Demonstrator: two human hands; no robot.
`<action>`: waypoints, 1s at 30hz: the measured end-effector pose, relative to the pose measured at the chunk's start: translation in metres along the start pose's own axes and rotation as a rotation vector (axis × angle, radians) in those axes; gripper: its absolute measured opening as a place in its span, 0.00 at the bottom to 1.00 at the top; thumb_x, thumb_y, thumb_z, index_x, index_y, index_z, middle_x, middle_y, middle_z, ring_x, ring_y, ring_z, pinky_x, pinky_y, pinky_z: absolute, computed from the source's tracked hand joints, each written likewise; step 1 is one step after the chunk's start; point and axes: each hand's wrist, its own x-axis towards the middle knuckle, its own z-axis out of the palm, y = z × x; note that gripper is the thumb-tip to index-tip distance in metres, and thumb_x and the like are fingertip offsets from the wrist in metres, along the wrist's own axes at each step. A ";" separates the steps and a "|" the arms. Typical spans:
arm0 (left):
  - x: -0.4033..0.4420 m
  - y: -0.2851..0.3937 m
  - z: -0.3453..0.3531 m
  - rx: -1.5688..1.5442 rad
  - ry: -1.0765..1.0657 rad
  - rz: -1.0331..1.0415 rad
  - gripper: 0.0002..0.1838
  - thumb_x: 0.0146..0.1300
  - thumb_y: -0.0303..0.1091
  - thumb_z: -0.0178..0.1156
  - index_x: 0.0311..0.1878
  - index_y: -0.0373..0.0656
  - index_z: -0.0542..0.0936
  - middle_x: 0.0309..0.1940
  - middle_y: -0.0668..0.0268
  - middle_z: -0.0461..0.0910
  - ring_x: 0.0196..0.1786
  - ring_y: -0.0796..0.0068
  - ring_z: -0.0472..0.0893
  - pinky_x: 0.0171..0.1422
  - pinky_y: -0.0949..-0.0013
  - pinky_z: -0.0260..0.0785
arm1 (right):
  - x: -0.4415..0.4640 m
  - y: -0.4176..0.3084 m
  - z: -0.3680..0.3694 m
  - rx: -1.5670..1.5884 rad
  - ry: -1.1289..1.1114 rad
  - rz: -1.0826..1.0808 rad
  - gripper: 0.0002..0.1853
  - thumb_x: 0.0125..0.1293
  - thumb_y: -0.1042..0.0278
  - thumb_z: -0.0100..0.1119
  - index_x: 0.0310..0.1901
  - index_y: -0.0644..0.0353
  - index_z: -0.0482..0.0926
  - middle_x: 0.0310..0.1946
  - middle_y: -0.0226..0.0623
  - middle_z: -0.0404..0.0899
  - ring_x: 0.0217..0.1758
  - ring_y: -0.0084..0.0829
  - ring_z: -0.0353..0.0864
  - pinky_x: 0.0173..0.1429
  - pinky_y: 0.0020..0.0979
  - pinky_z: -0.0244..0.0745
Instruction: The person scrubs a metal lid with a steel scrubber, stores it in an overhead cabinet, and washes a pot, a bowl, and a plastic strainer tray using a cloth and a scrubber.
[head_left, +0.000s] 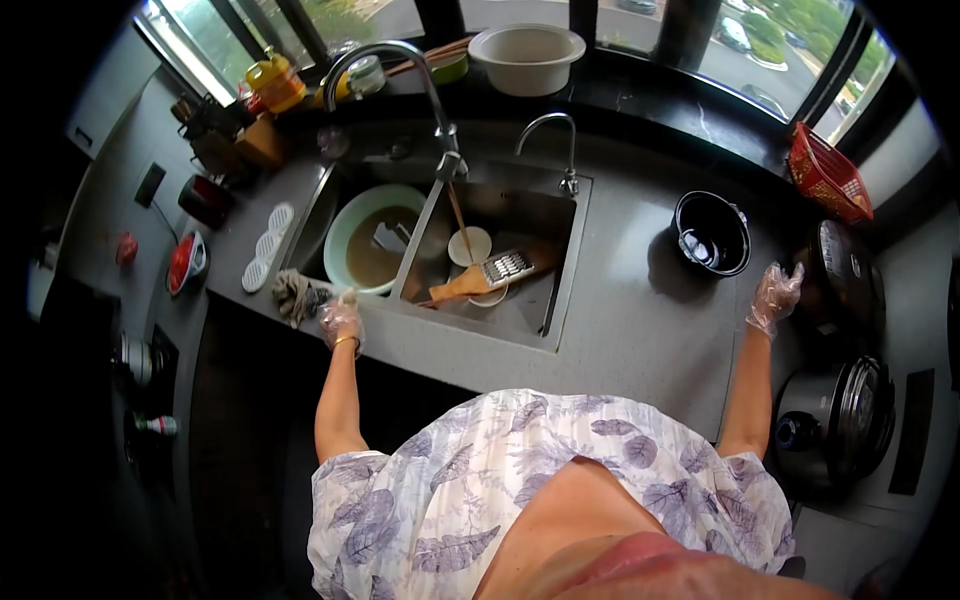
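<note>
My left hand (342,318), in a clear plastic glove, is at the front rim of the sink with its fingers curled. Beside it, seemingly touching, lies a crumpled grey rag (293,297); what the fingers hold, if anything, is hidden. My right hand (776,298), gloved too, hovers at the right of the counter with bent fingers and nothing visible in them. It is nearest a dark rounded appliance (848,275). To its upper left stands a glossy black pot (712,238).
A double sink (572,262) holds a pale green basin (340,235) of cloudy water on the left. On the right are a wooden-handled grater (505,268) and small white dishes. A white tub (527,58) and red basket (832,172) sit by the windows. A large cooker (835,420) stands at right.
</note>
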 end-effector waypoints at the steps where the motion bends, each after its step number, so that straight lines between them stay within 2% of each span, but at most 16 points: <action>1: 0.019 0.001 0.001 -0.014 0.009 0.139 0.16 0.62 0.42 0.46 0.45 0.45 0.77 0.40 0.52 0.78 0.41 0.54 0.79 0.45 0.57 0.72 | 0.003 -0.002 -0.002 0.113 0.005 -0.132 0.26 0.50 0.71 0.57 0.54 0.62 0.71 0.45 0.51 0.76 0.44 0.39 0.79 0.47 0.36 0.74; 2: 0.043 0.012 0.004 -0.098 0.028 0.262 0.17 0.62 0.43 0.47 0.45 0.44 0.77 0.38 0.51 0.78 0.41 0.54 0.79 0.45 0.57 0.72 | 0.005 -0.004 -0.003 0.222 0.016 -0.265 0.25 0.51 0.71 0.56 0.54 0.63 0.71 0.44 0.52 0.76 0.44 0.39 0.79 0.45 0.36 0.75; 5: 0.043 0.109 -0.095 -0.236 -0.076 0.354 0.19 0.60 0.45 0.48 0.44 0.40 0.76 0.36 0.51 0.79 0.39 0.51 0.78 0.43 0.57 0.71 | 0.003 -0.049 -0.014 0.201 -0.104 -0.296 0.24 0.53 0.73 0.55 0.54 0.65 0.71 0.45 0.49 0.76 0.45 0.38 0.78 0.48 0.35 0.74; 6: 0.066 0.127 -0.089 -0.365 -0.111 0.415 0.18 0.60 0.45 0.49 0.44 0.40 0.76 0.35 0.54 0.79 0.38 0.54 0.78 0.42 0.58 0.70 | -0.001 -0.053 0.000 0.306 -0.189 -0.272 0.23 0.55 0.73 0.54 0.55 0.65 0.70 0.46 0.48 0.76 0.45 0.37 0.78 0.47 0.33 0.75; 8: 0.080 0.175 -0.111 -0.954 -0.280 0.261 0.18 0.60 0.45 0.50 0.43 0.40 0.76 0.34 0.61 0.78 0.36 0.63 0.77 0.38 0.62 0.69 | -0.023 -0.099 0.001 0.506 -0.419 -0.049 0.22 0.59 0.71 0.53 0.56 0.65 0.69 0.48 0.46 0.74 0.44 0.33 0.78 0.42 0.27 0.79; 9: 0.071 0.204 -0.142 -1.398 -0.419 0.019 0.18 0.60 0.46 0.50 0.42 0.41 0.76 0.33 0.65 0.77 0.35 0.69 0.77 0.36 0.65 0.69 | -0.029 -0.112 0.005 0.567 -0.533 -0.034 0.23 0.60 0.67 0.54 0.56 0.65 0.67 0.47 0.46 0.74 0.44 0.32 0.78 0.37 0.24 0.79; 11: 0.062 0.255 -0.163 -1.713 -0.511 0.065 0.18 0.60 0.49 0.51 0.41 0.44 0.76 0.32 0.70 0.74 0.31 0.76 0.74 0.33 0.69 0.68 | -0.010 -0.120 0.022 0.638 -0.758 0.127 0.23 0.61 0.63 0.56 0.56 0.65 0.67 0.47 0.45 0.74 0.42 0.31 0.78 0.36 0.25 0.79; 13: 0.076 0.280 -0.176 -1.949 -0.716 0.085 0.14 0.61 0.49 0.51 0.39 0.50 0.76 0.29 0.70 0.73 0.28 0.75 0.72 0.29 0.68 0.66 | -0.016 -0.153 0.046 0.658 -1.004 0.099 0.24 0.61 0.59 0.57 0.55 0.64 0.68 0.45 0.44 0.74 0.40 0.30 0.78 0.36 0.28 0.80; 15: 0.090 0.309 -0.188 -1.965 -0.703 -0.073 0.13 0.62 0.48 0.50 0.37 0.49 0.75 0.28 0.70 0.73 0.28 0.75 0.72 0.29 0.68 0.65 | -0.003 -0.148 0.102 1.034 -1.400 0.251 0.23 0.60 0.56 0.57 0.51 0.63 0.70 0.43 0.43 0.74 0.39 0.32 0.78 0.38 0.33 0.80; 17: 0.134 0.339 -0.164 -1.898 -0.578 0.114 0.17 0.64 0.48 0.48 0.39 0.43 0.74 0.33 0.68 0.74 0.34 0.76 0.72 0.35 0.71 0.66 | -0.008 -0.197 0.146 0.699 -1.369 0.343 0.20 0.60 0.56 0.57 0.48 0.62 0.71 0.40 0.41 0.74 0.38 0.33 0.78 0.39 0.37 0.79; 20: 0.146 0.378 -0.184 -2.170 -0.497 0.065 0.18 0.65 0.48 0.46 0.39 0.41 0.74 0.35 0.66 0.75 0.36 0.74 0.74 0.38 0.72 0.67 | -0.012 -0.252 0.199 0.657 -1.390 0.383 0.27 0.55 0.53 0.62 0.51 0.59 0.65 0.44 0.44 0.67 0.40 0.37 0.72 0.37 0.41 0.77; 22: 0.188 0.397 -0.172 -1.649 -0.276 0.351 0.18 0.64 0.45 0.46 0.41 0.39 0.75 0.35 0.62 0.79 0.37 0.68 0.78 0.39 0.72 0.69 | -0.019 -0.281 0.242 0.622 -1.340 0.421 0.31 0.54 0.50 0.62 0.54 0.61 0.63 0.50 0.49 0.62 0.45 0.42 0.71 0.41 0.43 0.76; 25: 0.175 0.413 -0.226 -0.605 -0.050 0.504 0.12 0.62 0.40 0.47 0.41 0.43 0.74 0.40 0.59 0.76 0.40 0.64 0.76 0.45 0.65 0.68 | -0.026 -0.306 0.285 0.626 -1.286 0.501 0.34 0.53 0.49 0.63 0.54 0.63 0.62 0.51 0.49 0.62 0.47 0.45 0.71 0.41 0.47 0.77; 27: 0.194 0.430 -0.220 -0.823 0.031 0.459 0.13 0.62 0.38 0.48 0.46 0.43 0.73 0.45 0.57 0.76 0.43 0.62 0.77 0.46 0.63 0.69 | -0.025 -0.317 0.310 0.669 -1.240 0.519 0.32 0.53 0.51 0.64 0.52 0.65 0.65 0.47 0.47 0.65 0.44 0.44 0.73 0.38 0.47 0.77; 29: 0.223 0.438 -0.216 -0.977 -0.187 0.365 0.14 0.62 0.38 0.48 0.48 0.45 0.73 0.46 0.57 0.76 0.43 0.63 0.77 0.46 0.65 0.69 | -0.027 -0.324 0.332 0.715 -1.192 0.517 0.27 0.54 0.55 0.64 0.47 0.67 0.68 0.41 0.44 0.69 0.39 0.41 0.75 0.36 0.44 0.79; 30: 0.228 0.439 -0.214 -0.838 -0.171 0.436 0.14 0.61 0.38 0.49 0.49 0.45 0.73 0.46 0.57 0.76 0.43 0.63 0.77 0.46 0.65 0.69 | -0.028 -0.328 0.331 0.758 -1.140 0.510 0.18 0.54 0.64 0.64 0.40 0.68 0.72 0.33 0.40 0.72 0.32 0.37 0.76 0.33 0.40 0.80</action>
